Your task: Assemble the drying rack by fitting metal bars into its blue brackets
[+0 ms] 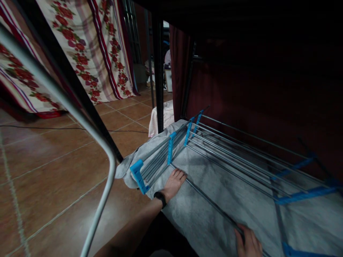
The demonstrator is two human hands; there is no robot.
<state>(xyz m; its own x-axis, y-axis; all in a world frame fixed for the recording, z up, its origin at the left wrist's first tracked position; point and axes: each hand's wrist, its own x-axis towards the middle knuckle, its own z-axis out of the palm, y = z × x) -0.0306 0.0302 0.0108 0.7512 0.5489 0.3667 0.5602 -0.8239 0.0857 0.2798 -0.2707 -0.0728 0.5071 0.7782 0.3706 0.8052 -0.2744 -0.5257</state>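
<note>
Nearby, a floral curtain hangs at far left — a pale bent tube crosses in front of it and the tiled floor. Then a black post rises beside the grey sheet, where the drying rack lies. Its near rod passes under 2 hands: the left hand curls its fingers over it beside a blue bracket, and the right hand grips it farther along — partly cut off.

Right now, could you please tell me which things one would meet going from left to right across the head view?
Floral curtain, dark wristband, left hand, right hand, long blue crossbar.
</note>
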